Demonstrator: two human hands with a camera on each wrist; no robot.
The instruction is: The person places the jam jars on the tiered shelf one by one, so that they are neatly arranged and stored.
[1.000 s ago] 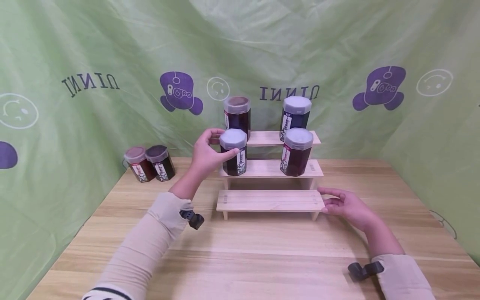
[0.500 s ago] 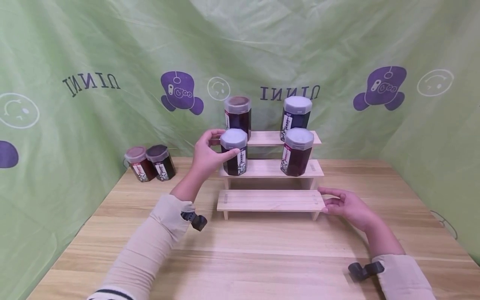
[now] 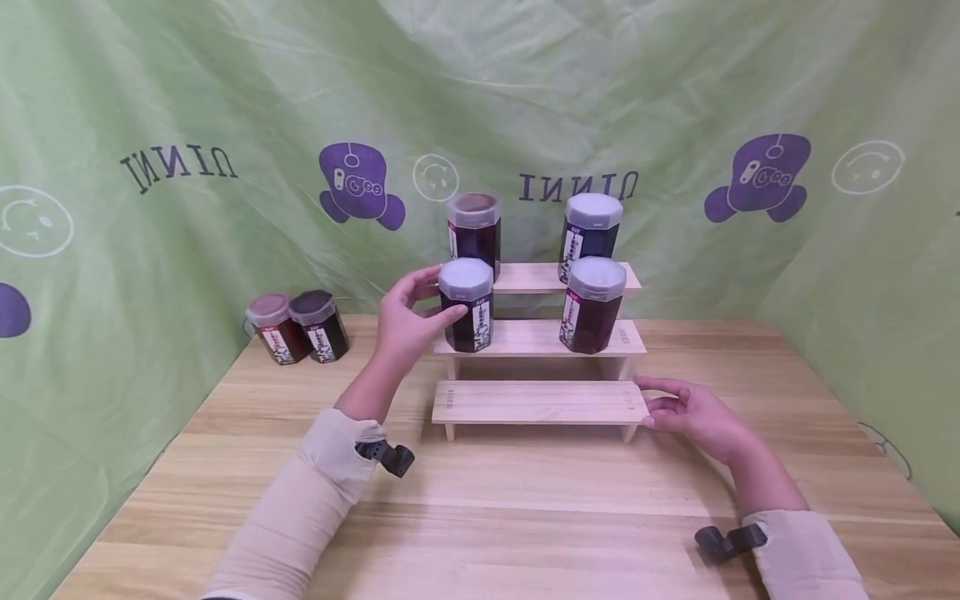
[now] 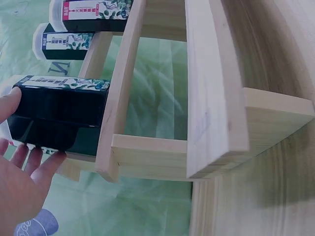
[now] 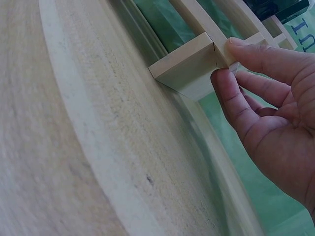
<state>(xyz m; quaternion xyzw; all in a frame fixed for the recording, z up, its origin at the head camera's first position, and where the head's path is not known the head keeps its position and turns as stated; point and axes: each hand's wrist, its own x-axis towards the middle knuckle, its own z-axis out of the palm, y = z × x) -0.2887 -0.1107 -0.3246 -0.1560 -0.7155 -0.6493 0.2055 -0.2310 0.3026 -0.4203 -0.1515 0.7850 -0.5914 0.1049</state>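
Observation:
A wooden three-step display stand (image 3: 536, 402) stands on the table. At the left of its middle step is a dark octagonal jar (image 3: 468, 327) with a whitish lid. My left hand (image 3: 405, 325) is around that jar's left side, thumb in front and fingers behind, loosely spread; whether the fingertips touch it is hard to tell. In the left wrist view the jar (image 4: 59, 120) lies between thumb and fingers. My right hand (image 3: 693, 417) pinches the right end of the lowest step between thumb and finger, as the right wrist view also shows at the board's corner (image 5: 216, 51).
Another jar (image 3: 592, 317) occupies the middle step's right side. The top step bears a brown-lidded jar (image 3: 477, 237) and a white-lidded jar (image 3: 592, 237). Two more jars, one pink-lidded (image 3: 279, 329) and one dark-lidded (image 3: 321, 327), stand at the table's back left. Green cloth (image 3: 480, 83) hangs behind.
The left hand has eased a little left and down, its thumb sliding partly off the jar's front. That jar has stayed in place on the middle step. The right hand keeps its hold.

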